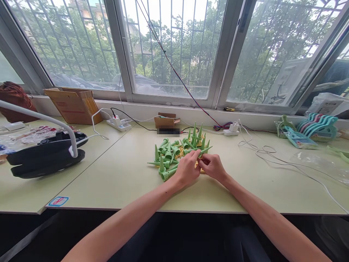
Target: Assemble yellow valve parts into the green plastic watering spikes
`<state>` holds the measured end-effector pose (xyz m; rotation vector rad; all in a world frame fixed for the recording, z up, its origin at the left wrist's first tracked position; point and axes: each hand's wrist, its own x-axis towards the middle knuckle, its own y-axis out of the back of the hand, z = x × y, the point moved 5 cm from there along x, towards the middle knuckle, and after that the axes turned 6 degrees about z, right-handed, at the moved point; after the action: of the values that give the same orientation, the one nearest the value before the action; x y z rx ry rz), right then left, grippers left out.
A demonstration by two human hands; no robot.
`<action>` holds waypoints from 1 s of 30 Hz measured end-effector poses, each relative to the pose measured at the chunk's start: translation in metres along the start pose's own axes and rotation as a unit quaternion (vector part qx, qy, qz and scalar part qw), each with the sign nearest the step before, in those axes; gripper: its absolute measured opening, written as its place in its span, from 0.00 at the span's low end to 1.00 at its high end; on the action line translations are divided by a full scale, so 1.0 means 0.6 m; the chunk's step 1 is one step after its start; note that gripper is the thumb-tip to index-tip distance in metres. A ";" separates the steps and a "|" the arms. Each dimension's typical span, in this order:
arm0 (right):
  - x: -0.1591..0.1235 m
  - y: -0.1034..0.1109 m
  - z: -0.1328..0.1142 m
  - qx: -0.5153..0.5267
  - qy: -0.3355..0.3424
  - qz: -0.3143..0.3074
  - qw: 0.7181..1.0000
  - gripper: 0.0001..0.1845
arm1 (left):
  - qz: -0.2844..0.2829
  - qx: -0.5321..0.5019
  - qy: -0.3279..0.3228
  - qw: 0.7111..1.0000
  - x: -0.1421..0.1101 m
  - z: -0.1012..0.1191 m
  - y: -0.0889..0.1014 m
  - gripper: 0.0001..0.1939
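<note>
My left hand [188,166] is closed around a green plastic watering spike [206,150], whose pointed end sticks out to the right above my other hand. Close against it, my right hand [214,166] is pinched shut at the fingertips; what lies between them is hidden. Behind and left of my hands is a heap of similar green cone-shaped spikes [161,165], some standing point up and others lying with their wide, open ends showing. Small yellow parts [181,151] are scattered among them, and more yellow pieces [202,169] show just beneath my hands.
A small open cardboard box [167,120] stands behind the heap. Power strips [119,124] and loose white cables [268,150] run along the table [109,182]. Teal hangers [317,127] are at right; a black lamp-like object [46,156] and a larger carton [73,105] at left.
</note>
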<state>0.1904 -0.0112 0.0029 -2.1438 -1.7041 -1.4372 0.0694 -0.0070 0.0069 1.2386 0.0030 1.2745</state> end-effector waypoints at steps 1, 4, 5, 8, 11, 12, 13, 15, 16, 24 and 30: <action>0.000 0.000 0.000 0.000 0.001 0.001 1.000 0.19 | -0.002 0.002 0.001 1.000 0.000 0.000 0.000 0.26; -0.001 -0.001 0.002 0.007 -0.002 0.001 1.000 0.18 | -0.001 0.002 0.003 1.000 -0.001 -0.002 0.000 0.26; -0.001 -0.001 0.002 0.011 -0.003 0.000 1.000 0.18 | 0.001 0.000 0.005 1.000 -0.001 -0.003 -0.001 0.26; -0.001 -0.001 0.002 0.023 -0.010 -0.005 1.000 0.18 | 0.008 -0.010 0.005 1.000 0.000 -0.006 -0.002 0.27; 0.000 0.000 0.000 0.036 -0.016 -0.006 0.999 0.19 | 0.016 -0.025 0.005 1.000 0.000 -0.008 -0.003 0.26; 0.001 0.001 0.000 0.041 -0.019 -0.006 0.999 0.19 | 0.019 -0.031 0.004 0.999 0.000 -0.008 -0.002 0.26; 0.001 0.001 -0.001 0.047 -0.022 -0.007 0.999 0.19 | 0.023 -0.038 0.003 0.999 0.000 -0.008 -0.002 0.25; 0.002 0.001 -0.001 0.059 -0.028 -0.009 0.998 0.19 | 0.030 -0.054 -0.001 0.998 0.001 -0.008 -0.002 0.25; 0.002 0.001 -0.001 0.065 -0.031 -0.011 0.997 0.19 | 0.033 -0.062 -0.003 0.998 0.001 -0.008 -0.002 0.25; 0.002 -0.003 0.007 0.128 -0.074 -0.029 0.989 0.19 | 0.042 -0.086 -0.011 0.995 0.003 -0.010 -0.004 0.22; 0.001 -0.007 0.006 0.199 -0.115 -0.046 0.972 0.20 | 0.047 -0.099 -0.008 0.994 0.002 -0.009 -0.001 0.22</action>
<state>0.1894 -0.0069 -0.0007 -2.0880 -1.9861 -0.7898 0.0673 -0.0021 0.0049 1.0875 -0.1922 1.3124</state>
